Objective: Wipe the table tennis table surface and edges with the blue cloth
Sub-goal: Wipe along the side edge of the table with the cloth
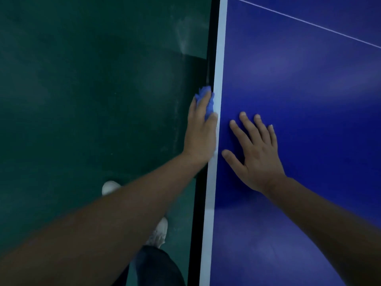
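Nearest the camera, a leg in dark trousers (152, 267) stands on the green floor (82, 79). Two white shoes (159, 232) show below the left forearm, one ahead of the other.

Both bare forearms reach forward. The right hand (257, 153) lies flat, palm down, on the blue top of the table tennis table (309, 89). Its fingers are straight and spread, it holds nothing, and its thumb points toward the white border stripe (218, 69).

The left hand (201, 133) is set against the table's long side edge. Its thumb lies on the white stripe and its fingers reach down the black side face (210, 48). This hand grips the blue cloth (203, 100), which is bunched between the fingers and the edge. A crumpled part sticks out past the fingertips, touching the side face. The frame is slightly blurred, so how far the cloth wraps under the edge cannot be told.

Further on, the white stripe and black side face run straight to the top of the view. A thin white line (309, 23) crosses the blue surface at a slant in the far right corner. Pale scuff marks show on the floor beside the far edge.
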`<act>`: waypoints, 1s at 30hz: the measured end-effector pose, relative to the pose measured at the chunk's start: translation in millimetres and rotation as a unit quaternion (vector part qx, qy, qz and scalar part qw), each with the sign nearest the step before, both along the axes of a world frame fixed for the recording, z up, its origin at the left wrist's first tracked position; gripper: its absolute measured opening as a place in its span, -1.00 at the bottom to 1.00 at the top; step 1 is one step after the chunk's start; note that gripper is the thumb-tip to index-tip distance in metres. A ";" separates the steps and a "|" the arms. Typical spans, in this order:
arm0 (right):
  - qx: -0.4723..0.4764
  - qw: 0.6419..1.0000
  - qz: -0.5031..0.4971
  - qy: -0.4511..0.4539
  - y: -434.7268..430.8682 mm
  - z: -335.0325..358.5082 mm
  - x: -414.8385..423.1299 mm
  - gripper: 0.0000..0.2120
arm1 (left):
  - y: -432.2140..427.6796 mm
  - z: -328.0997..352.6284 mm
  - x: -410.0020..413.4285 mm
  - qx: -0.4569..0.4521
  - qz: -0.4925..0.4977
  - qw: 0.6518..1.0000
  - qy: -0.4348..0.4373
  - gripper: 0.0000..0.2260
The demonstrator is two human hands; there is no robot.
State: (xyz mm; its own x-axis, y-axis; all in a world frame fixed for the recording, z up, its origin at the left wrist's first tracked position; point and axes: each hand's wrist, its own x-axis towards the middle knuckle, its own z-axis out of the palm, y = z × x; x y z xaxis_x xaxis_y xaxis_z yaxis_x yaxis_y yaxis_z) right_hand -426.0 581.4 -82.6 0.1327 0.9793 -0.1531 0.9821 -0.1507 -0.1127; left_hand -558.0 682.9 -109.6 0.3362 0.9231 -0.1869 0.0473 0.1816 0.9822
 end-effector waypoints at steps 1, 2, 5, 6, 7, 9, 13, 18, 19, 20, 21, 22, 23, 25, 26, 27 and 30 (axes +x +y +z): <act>0.015 1.000 -0.007 0.011 2.5 0.5 -0.4 -0.35 | -21.7 -2.3 -11.6 0.023 -0.014 1.000 -0.002 -0.51; 0.035 0.999 -0.013 0.026 7.3 1.6 -0.5 -0.39 | -46.4 -5.9 -24.4 0.038 -0.024 0.999 -0.008 -0.50; 0.078 0.996 0.011 0.046 35.6 3.7 8.7 -0.49 | -96.3 -9.9 -49.3 0.013 -0.046 0.998 -0.029 -0.49; 0.076 0.996 0.021 0.043 49.8 4.1 15.4 -0.49 | -95.9 -9.9 -48.4 0.002 -0.048 0.998 -0.027 -0.49; 0.066 0.997 0.021 0.036 66.2 4.5 23.5 -0.47 | -87.0 -9.8 -44.1 -0.007 -0.051 0.999 -0.019 -0.49; 0.036 0.999 0.004 0.019 103.1 3.6 39.9 -0.41 | -47.5 -9.9 -27.9 -0.003 -0.051 0.999 -0.007 -0.49; 0.006 0.999 -0.032 -0.012 154.1 -8.0 55.3 -0.38 | 63.3 -18.9 19.7 0.042 -0.044 0.998 -0.021 -0.49; 0.016 0.999 -0.033 -0.010 154.5 -10.7 55.4 -0.41 | 91.2 -19.3 37.1 0.039 -0.009 0.999 -0.027 -0.51; 0.016 0.999 -0.033 -0.007 154.6 -10.0 55.1 -0.41 | 70.5 -20.5 28.4 0.044 -0.013 0.999 -0.024 -0.50; 0.017 0.999 -0.033 -0.006 155.2 -9.4 55.6 -0.41 | 45.6 -20.9 17.1 0.039 -0.020 0.999 -0.023 -0.49; 0.018 0.999 -0.032 -0.005 155.0 -9.4 55.4 -0.41 | 19.0 -22.4 4.5 0.028 -0.031 0.999 -0.022 -0.48; 0.022 0.999 -0.030 -0.005 154.5 -10.0 55.0 -0.41 | -4.4 -21.4 -7.3 0.007 -0.040 0.999 -0.018 -0.48; 0.026 0.999 -0.029 -0.004 154.0 -10.6 55.1 -0.42 | -21.2 -19.6 -15.9 -0.015 -0.045 0.999 -0.016 -0.48; 0.036 0.999 -0.028 0.000 153.9 -11.2 56.9 -0.43 | -21.0 -17.0 -17.4 -0.038 -0.053 0.998 -0.008 -0.48; 0.040 0.999 -0.028 0.002 153.7 -11.5 57.8 -0.43 | -6.2 -16.5 -10.6 -0.027 -0.054 0.998 -0.004 -0.48; 0.041 0.999 -0.026 0.003 153.6 -11.7 57.7 -0.43 | 14.5 -15.8 -0.9 -0.008 -0.054 0.998 -0.004 -0.49; 0.039 0.999 -0.025 0.004 153.5 -11.3 57.5 -0.44 | 99.4 -20.5 39.2 0.025 -0.040 0.999 -0.015 -0.51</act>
